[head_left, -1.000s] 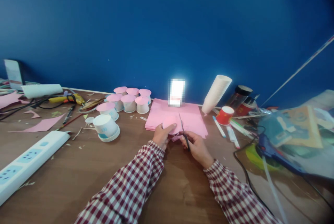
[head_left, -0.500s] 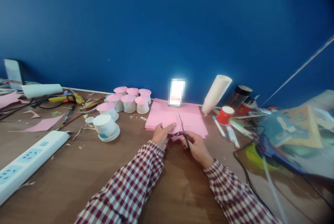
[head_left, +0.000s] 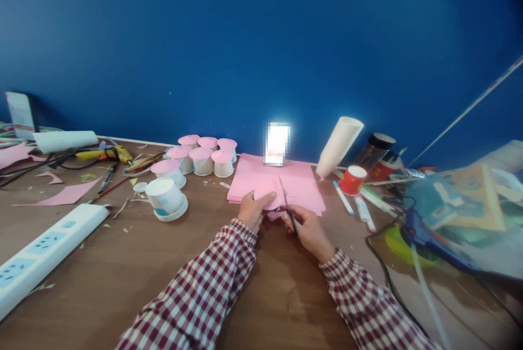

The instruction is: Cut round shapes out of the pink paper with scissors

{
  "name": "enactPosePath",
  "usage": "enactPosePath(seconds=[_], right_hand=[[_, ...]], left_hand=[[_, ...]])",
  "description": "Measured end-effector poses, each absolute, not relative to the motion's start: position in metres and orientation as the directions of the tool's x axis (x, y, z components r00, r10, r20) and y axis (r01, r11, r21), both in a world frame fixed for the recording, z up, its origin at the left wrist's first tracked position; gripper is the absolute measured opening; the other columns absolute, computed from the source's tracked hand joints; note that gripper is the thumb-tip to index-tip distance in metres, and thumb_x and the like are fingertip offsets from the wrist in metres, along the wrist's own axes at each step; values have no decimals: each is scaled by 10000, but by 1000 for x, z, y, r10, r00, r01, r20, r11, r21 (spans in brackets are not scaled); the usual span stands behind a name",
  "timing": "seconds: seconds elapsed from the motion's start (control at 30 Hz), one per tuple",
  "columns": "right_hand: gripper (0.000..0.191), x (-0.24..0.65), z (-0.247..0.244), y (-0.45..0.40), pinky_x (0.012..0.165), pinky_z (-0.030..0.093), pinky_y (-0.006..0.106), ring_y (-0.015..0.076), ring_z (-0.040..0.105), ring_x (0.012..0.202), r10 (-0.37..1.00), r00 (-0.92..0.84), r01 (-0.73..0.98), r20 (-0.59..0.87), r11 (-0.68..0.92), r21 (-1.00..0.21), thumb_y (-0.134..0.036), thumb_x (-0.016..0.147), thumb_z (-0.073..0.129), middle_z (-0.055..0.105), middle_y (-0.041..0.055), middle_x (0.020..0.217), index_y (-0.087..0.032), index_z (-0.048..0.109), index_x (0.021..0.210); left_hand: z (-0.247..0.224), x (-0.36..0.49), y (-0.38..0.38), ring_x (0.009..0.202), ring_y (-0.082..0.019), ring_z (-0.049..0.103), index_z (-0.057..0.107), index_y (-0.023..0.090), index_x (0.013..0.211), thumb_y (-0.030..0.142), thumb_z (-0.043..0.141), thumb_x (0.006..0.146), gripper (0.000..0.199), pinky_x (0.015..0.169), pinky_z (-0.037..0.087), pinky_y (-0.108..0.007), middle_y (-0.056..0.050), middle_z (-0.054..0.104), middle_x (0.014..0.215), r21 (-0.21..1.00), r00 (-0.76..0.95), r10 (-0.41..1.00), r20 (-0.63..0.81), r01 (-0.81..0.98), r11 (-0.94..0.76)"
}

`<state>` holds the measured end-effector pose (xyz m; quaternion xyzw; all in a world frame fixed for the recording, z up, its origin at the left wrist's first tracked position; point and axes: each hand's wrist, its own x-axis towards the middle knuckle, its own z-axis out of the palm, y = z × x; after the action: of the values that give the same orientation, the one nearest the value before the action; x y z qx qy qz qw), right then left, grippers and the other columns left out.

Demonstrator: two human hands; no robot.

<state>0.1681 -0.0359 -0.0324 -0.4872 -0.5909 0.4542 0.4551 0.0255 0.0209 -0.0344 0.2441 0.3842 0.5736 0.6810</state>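
Observation:
My left hand pinches a pink paper piece between thumb and fingers, over the front edge of a stack of pink paper. Dark scissors are in my right hand, their blades pointing away from me along the right side of the piece. A small pink flap hangs below the held paper, between my hands. Where exactly the blades meet the paper is too small to tell.
Left of the stack stand several white cups with pink tops and an uncovered white cup. A power strip lies front left. On the right are a leaning cup stack, a red cup, pens and a blue glue gun.

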Motion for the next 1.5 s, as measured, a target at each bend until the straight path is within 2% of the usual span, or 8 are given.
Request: enactPosePath(seconds=[0.37,0.6,1.23,1.5], right_hand=[[396,167,-32,-35,474,400,211,99,452,530,990,-102,132,99,112,-985,-417,785,647,504,-24,607,-129,660,1056],[396,168,-31,-36,473,387,210,96,443,526,989,-111,141,94,109,-984,-416,800,632,499,-26,597,-119,656,1061],[404,167,-29,-36,465,393,212,95,438,509,990,-105,155,90,106,-982,-443,788,643,486,-38,582,-125,664,1036],[410,168,-32,-36,462,384,215,98,433,509,989,-113,168,93,111,-980,-458,799,628,481,-32,584,-129,662,1042]], left_hand=[[-33,24,21,676,-217,672,657,44,918,216,855,487,505,583,564,-304,-151,714,815,784,117,971,-206,-575,236],[-28,25,19,671,-205,669,658,52,893,186,851,483,473,577,564,-295,-132,713,794,791,42,971,-236,-572,217],[-31,24,21,658,-198,672,662,56,881,188,846,499,445,590,571,-298,-123,714,780,772,48,973,-224,-600,207],[-34,24,22,671,-224,672,658,58,885,221,851,487,472,588,563,-327,-128,705,775,782,48,977,-208,-592,196]])
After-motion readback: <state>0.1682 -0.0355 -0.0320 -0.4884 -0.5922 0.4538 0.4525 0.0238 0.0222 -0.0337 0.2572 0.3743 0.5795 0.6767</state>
